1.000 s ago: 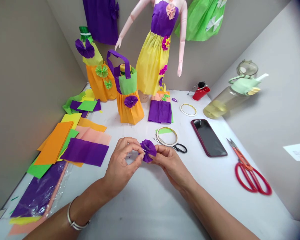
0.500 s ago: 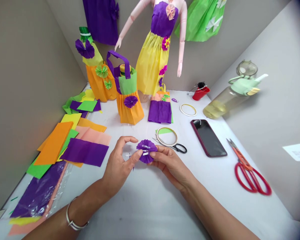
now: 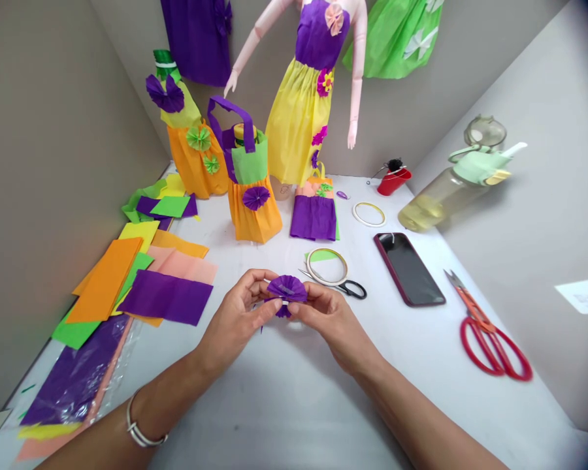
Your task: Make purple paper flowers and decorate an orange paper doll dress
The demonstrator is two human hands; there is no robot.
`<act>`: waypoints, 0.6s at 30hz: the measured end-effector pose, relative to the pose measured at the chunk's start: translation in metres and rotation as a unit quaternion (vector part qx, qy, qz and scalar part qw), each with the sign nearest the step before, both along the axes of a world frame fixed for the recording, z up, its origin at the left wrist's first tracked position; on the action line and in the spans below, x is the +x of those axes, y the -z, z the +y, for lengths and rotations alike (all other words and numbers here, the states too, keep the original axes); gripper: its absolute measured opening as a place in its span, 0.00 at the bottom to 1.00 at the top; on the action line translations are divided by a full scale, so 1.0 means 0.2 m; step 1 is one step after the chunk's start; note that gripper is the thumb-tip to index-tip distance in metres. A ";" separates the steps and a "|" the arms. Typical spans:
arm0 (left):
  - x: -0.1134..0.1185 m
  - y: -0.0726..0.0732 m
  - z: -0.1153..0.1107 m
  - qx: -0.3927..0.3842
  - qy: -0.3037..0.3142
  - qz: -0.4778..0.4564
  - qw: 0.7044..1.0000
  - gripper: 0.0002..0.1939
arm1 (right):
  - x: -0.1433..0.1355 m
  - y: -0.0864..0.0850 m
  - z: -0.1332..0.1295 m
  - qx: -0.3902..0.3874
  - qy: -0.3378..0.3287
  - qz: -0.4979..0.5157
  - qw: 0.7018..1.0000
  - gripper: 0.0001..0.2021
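A round pleated purple rosette [image 3: 287, 288] is held between both hands above the table. My left hand [image 3: 240, 310] grips its left edge, thumb on the near face and fingers curled behind. My right hand [image 3: 330, 316] pinches the right side in the same way. A small white strip shows between the two thumbs. The rosette's lower part is partly covered by the thumbs. Just beyond the right hand lie a roll of tape [image 3: 326, 267] and black-handled scissors [image 3: 353, 289], partly under the roll.
Coloured sheets [image 3: 166, 297] lie at left. Behind stand an orange bag [image 3: 255, 219], a dressed bottle [image 3: 196, 156] and a doll in a yellow skirt [image 3: 294, 124]. A phone [image 3: 409, 269], red scissors [image 3: 490, 339] and a bottle [image 3: 445, 192] are at right.
My left fingers, earlier spread apart with only the thumb at the rosette, have closed in behind it. The right thumb has shifted left and down, and the thumbs are nearer each other.
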State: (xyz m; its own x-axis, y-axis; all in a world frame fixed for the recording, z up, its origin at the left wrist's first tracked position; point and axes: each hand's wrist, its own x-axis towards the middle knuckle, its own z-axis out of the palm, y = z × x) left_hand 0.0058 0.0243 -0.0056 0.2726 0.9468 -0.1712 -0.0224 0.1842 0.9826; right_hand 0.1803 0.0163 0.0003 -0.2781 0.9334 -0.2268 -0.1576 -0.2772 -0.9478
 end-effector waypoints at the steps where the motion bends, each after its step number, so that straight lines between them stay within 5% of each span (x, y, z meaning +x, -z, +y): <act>1: 0.00 0.00 0.00 0.002 0.004 -0.001 1.000 0.14 | 0.00 0.00 0.00 0.003 -0.002 0.000 1.000 0.09; 18: 0.00 0.01 0.00 -0.009 0.006 -0.012 1.000 0.14 | 0.01 0.00 -0.01 0.012 -0.002 -0.006 1.000 0.05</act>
